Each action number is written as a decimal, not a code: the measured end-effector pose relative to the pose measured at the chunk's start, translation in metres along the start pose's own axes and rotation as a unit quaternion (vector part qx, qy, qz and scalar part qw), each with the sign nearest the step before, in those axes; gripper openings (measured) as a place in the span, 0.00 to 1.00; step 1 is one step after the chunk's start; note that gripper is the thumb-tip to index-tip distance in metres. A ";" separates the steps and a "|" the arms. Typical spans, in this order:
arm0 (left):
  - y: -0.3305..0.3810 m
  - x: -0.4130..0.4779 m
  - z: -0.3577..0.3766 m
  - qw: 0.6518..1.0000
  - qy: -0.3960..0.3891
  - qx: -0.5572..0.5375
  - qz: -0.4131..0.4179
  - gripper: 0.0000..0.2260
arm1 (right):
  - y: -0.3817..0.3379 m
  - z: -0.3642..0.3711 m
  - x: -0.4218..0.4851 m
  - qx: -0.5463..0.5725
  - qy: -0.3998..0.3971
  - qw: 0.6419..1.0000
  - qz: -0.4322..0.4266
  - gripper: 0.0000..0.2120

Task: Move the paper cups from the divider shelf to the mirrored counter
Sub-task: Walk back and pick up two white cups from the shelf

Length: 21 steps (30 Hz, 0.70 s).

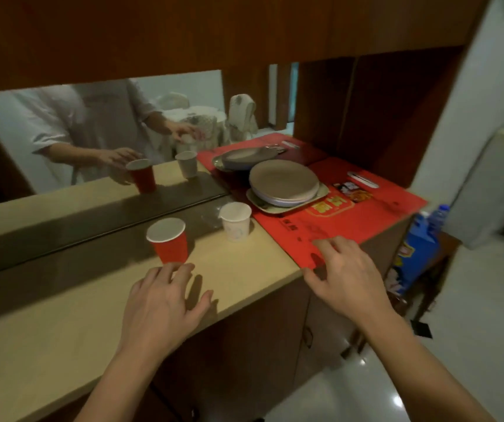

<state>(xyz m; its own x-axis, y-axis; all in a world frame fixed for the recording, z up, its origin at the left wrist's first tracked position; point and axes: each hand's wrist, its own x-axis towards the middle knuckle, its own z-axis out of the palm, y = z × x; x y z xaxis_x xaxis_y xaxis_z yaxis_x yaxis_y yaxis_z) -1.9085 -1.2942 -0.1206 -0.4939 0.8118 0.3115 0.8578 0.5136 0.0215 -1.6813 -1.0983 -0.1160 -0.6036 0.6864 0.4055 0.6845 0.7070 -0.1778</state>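
A red paper cup (170,243) with a white inside stands upright on the beige mirrored counter (62,324). To its right stands a white paper cup (236,222), close to the red sheet. My left hand (162,309) hovers just in front of the red cup, fingers spread and relaxed, holding nothing. Over the counter's right corner is my right hand (345,269), fingers loosely bent above the edge of the red sheet, also holding nothing. The mirror (62,141) behind the counter reflects both cups and my arms.
A red cardboard sheet (351,214) covers the counter's right end and carries a stack of plates (285,184) on a tray. A blue box and bottle (418,248) stand on the floor to the right. Dark wooden cabinets hang overhead and sit below the counter.
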 end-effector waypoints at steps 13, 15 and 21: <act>0.135 -0.047 0.001 0.954 -0.025 -0.093 0.284 0.26 | 0.044 -0.092 -0.223 -0.128 0.040 0.955 0.265 0.22; 0.161 -0.055 0.000 0.942 -0.029 -0.108 0.316 0.26 | 0.054 -0.106 -0.254 -0.154 0.041 0.940 0.300 0.22; 0.242 -0.070 0.001 0.907 -0.024 -0.137 0.397 0.26 | 0.094 -0.144 -0.333 -0.176 0.056 0.898 0.398 0.24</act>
<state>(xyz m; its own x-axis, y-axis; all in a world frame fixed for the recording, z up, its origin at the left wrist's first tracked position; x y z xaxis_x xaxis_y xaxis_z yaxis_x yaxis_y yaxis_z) -1.6662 -1.2264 -0.1380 0.2956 0.9101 0.2903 0.9458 -0.3217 0.0454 -1.3572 -1.2852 -0.1384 0.1662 0.9150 0.3677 0.9800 -0.1119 -0.1646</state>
